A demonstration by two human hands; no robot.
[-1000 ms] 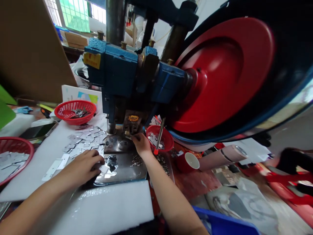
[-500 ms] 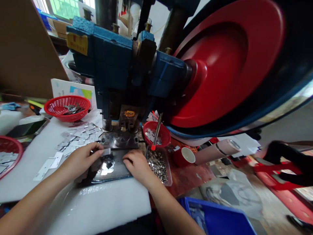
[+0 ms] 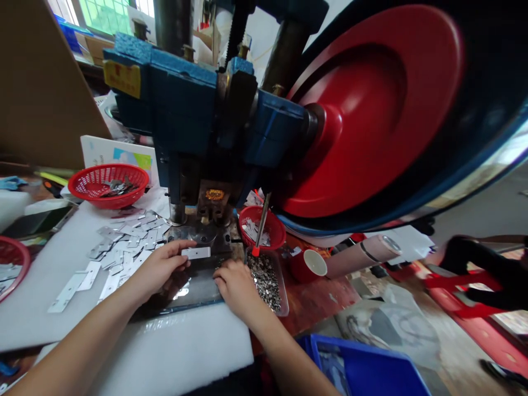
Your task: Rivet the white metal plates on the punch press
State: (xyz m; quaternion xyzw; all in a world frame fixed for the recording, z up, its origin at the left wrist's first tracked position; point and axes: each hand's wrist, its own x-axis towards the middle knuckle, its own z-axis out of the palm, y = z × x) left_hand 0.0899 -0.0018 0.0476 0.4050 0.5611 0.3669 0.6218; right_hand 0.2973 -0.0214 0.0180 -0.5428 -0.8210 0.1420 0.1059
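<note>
A small flat metal plate [image 3: 198,253] with holes is pinched at its left end between the thumb and fingers of my left hand [image 3: 165,264]. It lies level at the front of the press's die block [image 3: 192,235]. My right hand [image 3: 237,283] sits at the right side of the dark metal bed [image 3: 193,290], beside the tub of small metal parts [image 3: 268,280]. Its fingers are curled together; whatever they may hold is hidden. Loose metal plates [image 3: 132,236] lie scattered left of the die on white foam [image 3: 177,352].
Above the die stands a blue press [image 3: 181,104] with a large red flywheel [image 3: 371,110]. Red baskets of plates stand behind left [image 3: 78,192], far left [image 3: 25,253] and behind the tub [image 3: 280,234]. Rightward are a red cup [image 3: 303,269], pink flask [image 3: 363,256] and blue bin [image 3: 371,363].
My left hand has moved right, bringing the metal plate into clear view in front of the die. My right hand has shifted slightly to the right. The camera view has moved a little.
</note>
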